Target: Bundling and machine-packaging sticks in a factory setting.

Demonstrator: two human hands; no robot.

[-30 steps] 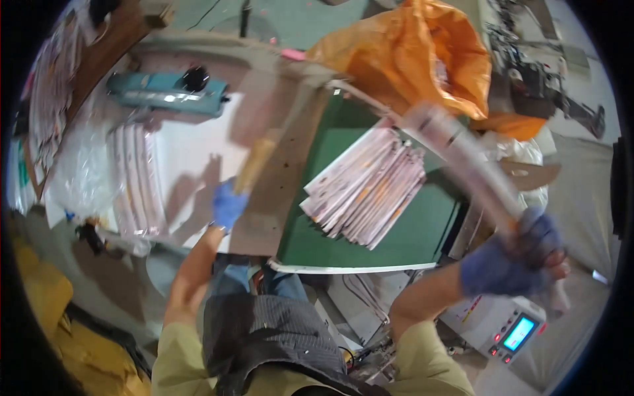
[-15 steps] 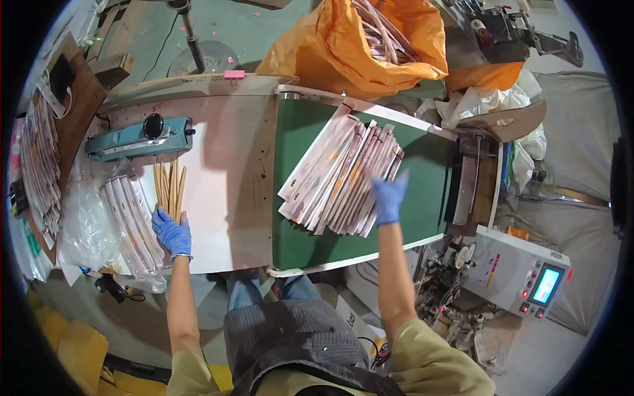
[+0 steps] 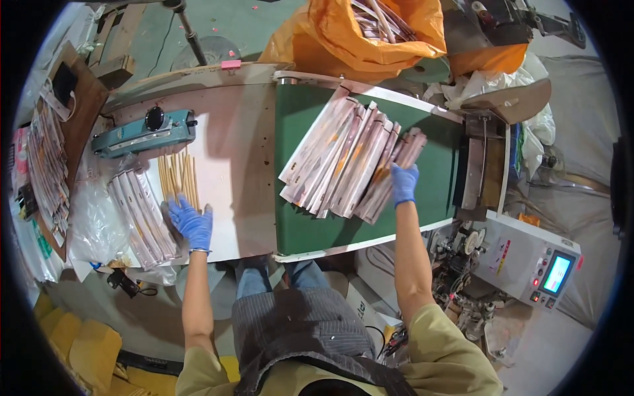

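Note:
On the left, my left hand (image 3: 190, 224), in a blue glove, rests over the lower ends of a bunch of thin wooden sticks (image 3: 178, 175). Its fingers lie along the sticks and the thumb stands apart. Beside them is a stack of long printed plastic packets (image 3: 143, 214). On the green belt (image 3: 297, 125) lies a slanted, overlapping row of long, narrow printed packets (image 3: 340, 162). My right hand (image 3: 405, 185), also gloved in blue, closes on the packets (image 3: 378, 198) at the row's right end. Its fingertips are partly hidden there.
Behind the sticks stands a teal sealer with a black knob (image 3: 148, 131). An orange sack (image 3: 330, 43) of similar packets is beyond the belt. A control box (image 3: 522, 264) with a lit screen is at lower right. Clear plastic bags (image 3: 99, 221) lie at left.
My right hand has come down onto the row's right end, and packets there have shifted right. Under my left hand, the sticks are spread wider.

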